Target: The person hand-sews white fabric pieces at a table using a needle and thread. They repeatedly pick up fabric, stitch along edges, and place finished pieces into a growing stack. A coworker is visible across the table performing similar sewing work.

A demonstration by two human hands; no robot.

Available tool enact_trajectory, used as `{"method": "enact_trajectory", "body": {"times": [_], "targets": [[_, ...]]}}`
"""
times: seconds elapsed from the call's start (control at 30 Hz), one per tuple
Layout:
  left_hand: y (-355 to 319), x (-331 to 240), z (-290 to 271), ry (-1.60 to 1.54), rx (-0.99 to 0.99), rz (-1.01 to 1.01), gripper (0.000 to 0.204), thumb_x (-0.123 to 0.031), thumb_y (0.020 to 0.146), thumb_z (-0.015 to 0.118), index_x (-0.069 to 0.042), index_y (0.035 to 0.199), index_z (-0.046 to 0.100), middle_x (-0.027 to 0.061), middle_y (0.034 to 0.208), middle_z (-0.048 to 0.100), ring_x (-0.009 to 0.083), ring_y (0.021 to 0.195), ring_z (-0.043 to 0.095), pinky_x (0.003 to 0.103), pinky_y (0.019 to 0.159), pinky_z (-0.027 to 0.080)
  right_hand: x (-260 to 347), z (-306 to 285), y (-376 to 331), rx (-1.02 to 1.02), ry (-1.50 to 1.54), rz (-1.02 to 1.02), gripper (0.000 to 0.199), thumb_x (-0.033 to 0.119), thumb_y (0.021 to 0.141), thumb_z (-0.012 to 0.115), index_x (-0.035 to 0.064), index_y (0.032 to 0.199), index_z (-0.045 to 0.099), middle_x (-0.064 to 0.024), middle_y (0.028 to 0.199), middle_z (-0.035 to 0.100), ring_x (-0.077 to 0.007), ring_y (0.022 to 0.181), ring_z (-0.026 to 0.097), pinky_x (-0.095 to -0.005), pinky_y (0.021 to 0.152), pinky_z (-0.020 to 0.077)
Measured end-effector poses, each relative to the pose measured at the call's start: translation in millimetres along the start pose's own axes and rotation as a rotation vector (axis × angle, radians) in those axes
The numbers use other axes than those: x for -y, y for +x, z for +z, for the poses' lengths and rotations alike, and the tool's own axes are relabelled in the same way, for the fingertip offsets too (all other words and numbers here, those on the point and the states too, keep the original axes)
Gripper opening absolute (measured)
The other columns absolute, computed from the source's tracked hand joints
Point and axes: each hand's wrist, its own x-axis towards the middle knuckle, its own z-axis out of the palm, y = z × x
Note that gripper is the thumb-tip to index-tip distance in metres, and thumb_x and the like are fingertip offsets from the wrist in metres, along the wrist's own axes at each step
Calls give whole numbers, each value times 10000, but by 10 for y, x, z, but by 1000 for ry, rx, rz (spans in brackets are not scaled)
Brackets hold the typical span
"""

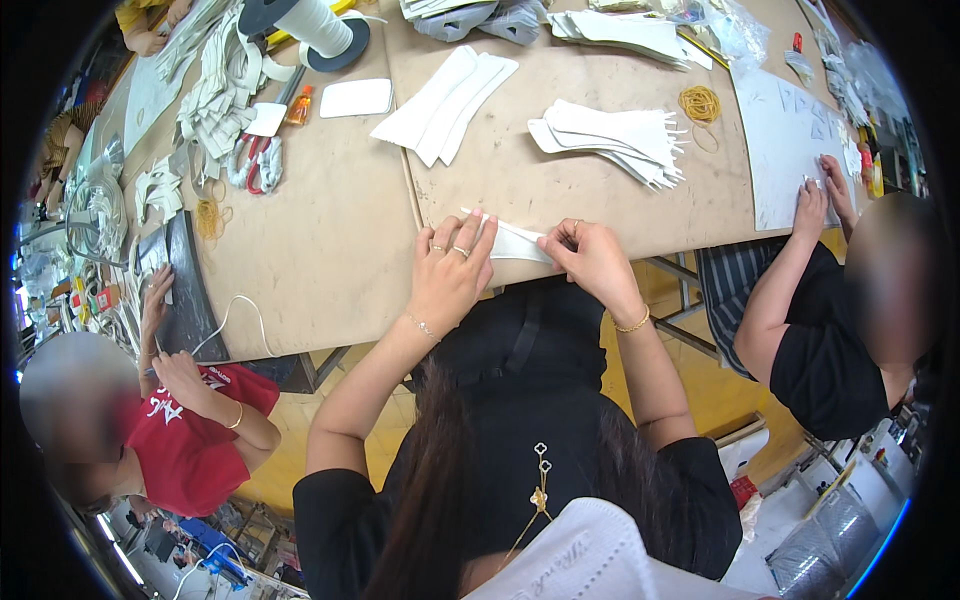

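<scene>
At the table's near edge, a narrow white strip of leather-like material lies between my two hands. My left hand rests on its left end, fingers stretched out flat over it; the thumb is hidden. With thumb and fingertips, my right hand pinches the strip's right end. Farther up the table lies a fanned stack of smooth white cut pieces. To its right is another stack of white pieces, with jagged right ends.
Yellow rubber bands, a white card, red-handled scissors, an orange bottle and a thread spool lie on the table. A person in red works at left, another in black at right.
</scene>
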Motion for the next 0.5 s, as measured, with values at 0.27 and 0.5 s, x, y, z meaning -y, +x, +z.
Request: {"method": "enact_trajectory", "body": {"times": [0.27, 0.5], "targets": [[-20, -50, 29, 55, 20, 17, 592, -265, 801, 742, -286, 1374, 592, 105, 1390, 534, 294, 1217, 474, 483, 985, 369, -45, -15, 59, 1, -19, -6, 272, 240, 931, 696, -13, 834, 676, -35, 576, 599, -86, 473, 537, -266, 462, 441], [29, -181, -8, 33, 1, -20, 574, -274, 787, 764, -366, 1334, 612, 136, 1411, 484, 323, 1228, 461, 489, 997, 364, -33, -16, 118, -7, -79, -33, 256, 225, 918, 684, -15, 827, 683, -54, 571, 604, -107, 480, 563, -280, 470, 457]]}}
